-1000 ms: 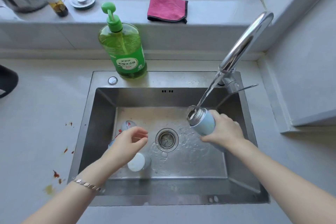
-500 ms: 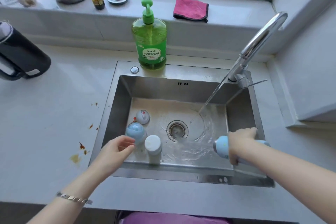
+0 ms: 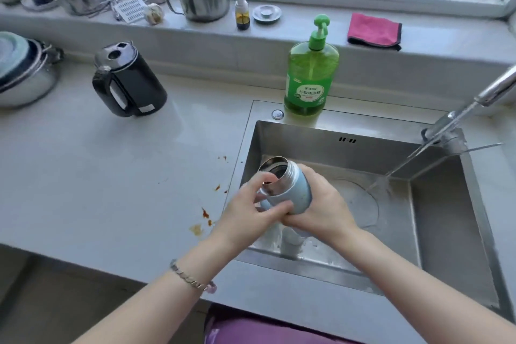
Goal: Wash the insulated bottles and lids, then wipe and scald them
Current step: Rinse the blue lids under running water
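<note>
- The blue bottle (image 3: pixel 290 190) is tilted over the left end of the sink (image 3: pixel 446 232), with its open steel mouth pointing up and away from the tap (image 3: pixel 494 89).
- The right hand (image 3: pixel 321 209) has its grip wrapped round the bottle's body. The left hand (image 3: pixel 245 209) has fingers curled onto the rim, so both grips are clamped on it.
- The bottle looks wet, so I reckon it could slide through the palms and drop. It would land on the white piece (image 3: pixel 290 243) lying on the sink floor right under the hands, and denting or knocking seems likely.
- The water stream (image 3: pixel 405 165) hits the sink floor well to the right of the bottle. Left running unused, it may splash over the rim onto the desk (image 3: pixel 111 176).
- The bottle hangs close to the sink's left wall. If it is tipped further, anything inside could spill onto the desk, near the reddish stains (image 3: pixel 206 213).
- Fingers on the threaded steel rim could get scraped if they are twisted hard.
- I cannot tell whether any water is inside the bottle.
</note>
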Available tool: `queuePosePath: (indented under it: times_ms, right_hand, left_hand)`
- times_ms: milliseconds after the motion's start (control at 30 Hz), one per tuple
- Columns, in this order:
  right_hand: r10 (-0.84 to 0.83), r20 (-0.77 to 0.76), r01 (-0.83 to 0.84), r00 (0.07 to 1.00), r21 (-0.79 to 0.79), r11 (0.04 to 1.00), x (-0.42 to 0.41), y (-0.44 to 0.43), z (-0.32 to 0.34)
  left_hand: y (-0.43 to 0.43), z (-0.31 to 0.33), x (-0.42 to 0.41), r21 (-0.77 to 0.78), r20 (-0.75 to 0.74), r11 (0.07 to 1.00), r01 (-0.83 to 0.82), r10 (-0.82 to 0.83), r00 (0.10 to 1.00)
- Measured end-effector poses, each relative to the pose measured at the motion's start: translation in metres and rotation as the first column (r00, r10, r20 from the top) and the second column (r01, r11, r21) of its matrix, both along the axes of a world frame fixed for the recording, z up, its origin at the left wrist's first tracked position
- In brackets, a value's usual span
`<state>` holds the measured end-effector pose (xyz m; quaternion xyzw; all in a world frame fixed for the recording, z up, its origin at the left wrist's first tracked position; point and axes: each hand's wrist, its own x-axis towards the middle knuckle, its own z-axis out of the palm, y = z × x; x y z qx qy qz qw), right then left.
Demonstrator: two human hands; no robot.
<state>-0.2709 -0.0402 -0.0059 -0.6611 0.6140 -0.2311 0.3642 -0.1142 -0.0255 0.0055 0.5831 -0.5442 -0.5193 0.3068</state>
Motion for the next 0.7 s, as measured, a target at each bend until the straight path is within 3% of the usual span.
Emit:
queuePosePath:
  times_ms: [67,133,300,467,700]
  right_hand:
    - [0.011,0.119,-0.009,0.993,-0.019,1.0,0.028,-0.007,0.0]
    - [0.063,0.143,-0.062,0.988,-0.009,0.998,0.047,-0.016,-0.005]
    - [0.102,-0.058,-0.096,0.993,0.096,0.991,0.045,-0.036,-0.021]
    - [0.092,-0.204,-0.053,0.975,0.192,0.98,0.026,-0.04,-0.029]
    - [0.114,-0.275,-0.041,0.955,0.258,0.965,0.011,-0.042,-0.038]
  left_hand:
    - [-0.006,0.008,0.02,-0.097,0.047,0.993,-0.071,0.076,0.996]
    - [-0.013,0.014,0.044,-0.212,0.208,0.976,-0.048,0.093,0.974]
    - [-0.06,0.007,0.115,-0.399,0.487,0.908,-0.13,0.329,0.809]
    - [-0.107,-0.024,0.174,-0.346,0.604,0.891,-0.295,0.452,0.657]
    - [-0.123,-0.054,0.205,-0.2,0.618,0.866,-0.458,0.475,0.627]
